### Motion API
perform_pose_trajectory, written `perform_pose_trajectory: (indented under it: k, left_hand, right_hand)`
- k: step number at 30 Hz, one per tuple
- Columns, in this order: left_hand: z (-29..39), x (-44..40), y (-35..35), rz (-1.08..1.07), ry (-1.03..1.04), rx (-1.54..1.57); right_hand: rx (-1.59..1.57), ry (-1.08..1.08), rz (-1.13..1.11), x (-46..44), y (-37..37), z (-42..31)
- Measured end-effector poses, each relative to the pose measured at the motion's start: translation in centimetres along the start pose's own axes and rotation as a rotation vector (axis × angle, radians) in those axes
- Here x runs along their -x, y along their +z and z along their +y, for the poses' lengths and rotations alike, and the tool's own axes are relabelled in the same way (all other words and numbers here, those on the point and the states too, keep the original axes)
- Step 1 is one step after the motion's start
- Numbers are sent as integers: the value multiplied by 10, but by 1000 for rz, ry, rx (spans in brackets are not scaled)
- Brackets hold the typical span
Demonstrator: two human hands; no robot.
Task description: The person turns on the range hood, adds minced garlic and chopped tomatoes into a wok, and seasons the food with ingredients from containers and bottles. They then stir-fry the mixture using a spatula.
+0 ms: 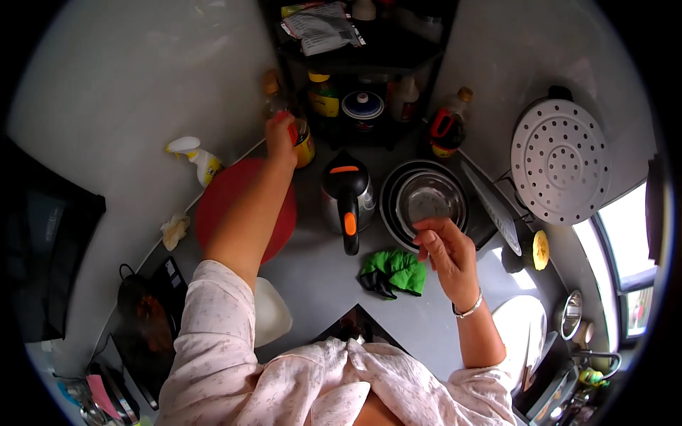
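Note:
My left hand (pixel 280 140) reaches to the back corner of the counter. Its fingers are wrapped round the red handle of a sauce bottle (pixel 304 145) with a yellow label and brown cap; the hand hides part of it. My right hand (pixel 451 263) hovers near the front rim of nested metal bowls (pixel 430 199). Its fingers are loosely bent and apart, with nothing visible in them. Just left of it lies a green and black cloth-like item (pixel 395 272), perhaps a glove. A kettle (pixel 346 192) with a black and orange handle stands between my hands.
Under my left forearm lies a round red board or lid (pixel 245 206). A spray bottle (pixel 197 159) stands by the left wall. Another sauce bottle (pixel 449 126) and a lidded pot (pixel 363 106) are at the back. A perforated steamer plate (pixel 561 162) hangs on the right wall.

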State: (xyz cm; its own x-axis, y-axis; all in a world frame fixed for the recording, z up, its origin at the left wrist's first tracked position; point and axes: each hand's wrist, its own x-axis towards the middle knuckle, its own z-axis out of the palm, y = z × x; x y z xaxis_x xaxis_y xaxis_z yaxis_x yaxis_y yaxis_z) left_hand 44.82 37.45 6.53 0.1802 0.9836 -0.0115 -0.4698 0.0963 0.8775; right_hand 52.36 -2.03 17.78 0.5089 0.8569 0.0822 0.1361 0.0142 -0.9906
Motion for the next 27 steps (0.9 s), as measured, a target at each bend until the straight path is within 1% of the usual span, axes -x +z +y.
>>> perform_pose_trajectory:
  k: [4,6,7,9,10,12,13,14,15,16,18,19,21,22,24,25,27]
  left_hand:
    - [-23,1,-2,63,-6,2]
    - [-31,-4,-5,95,30,-127]
    - [-33,-9,-9,102,35,-126]
    - [-29,-14,-13,74,21,-363]
    - [-24,-12,-14,82,27,-362]
    - [-10,-6,-13,-9,-26,-697]
    - [-1,0,-11,2,-18,-695]
    - [8,6,-10,-13,-66,-684]
    - [19,14,-9,-27,-113,-673]
    - [39,24,-6,-11,-106,-669]
    - [86,48,-6,-297,-98,-666]
    - [109,66,-6,-265,-94,-664]
    - [159,104,-7,-354,-53,-627]
    - [184,119,-17,-464,-65,-663]
    - [234,163,-38,-528,21,-789]
    - [257,182,-54,-481,26,-788]
    - [300,223,-93,-559,169,-939]
  right_hand:
    - [12,57,-18,-4,-5,10]
    - [28,59,-35,-7,-5,14]
    - [27,57,-43,-8,-4,13]
    - [43,47,-61,-9,-1,11]
    - [42,42,-70,-9,1,10]
    - [30,50,-76,-9,7,7]
    - [29,42,-87,-9,10,7]
    - [9,34,-99,-8,14,7]
    - [-11,26,-112,-7,18,7]
    - [-11,20,-128,-5,22,6]
    - [5,5,-174,1,34,3]
    - [5,3,-205,5,41,1]
    - [38,-4,-254,13,58,-4]
    - [38,-14,-296,18,67,-6]
    - [90,-54,-330,30,87,-9]
    - [81,-72,-346,37,99,-10]
    - [81,-88,-403,53,124,-20]
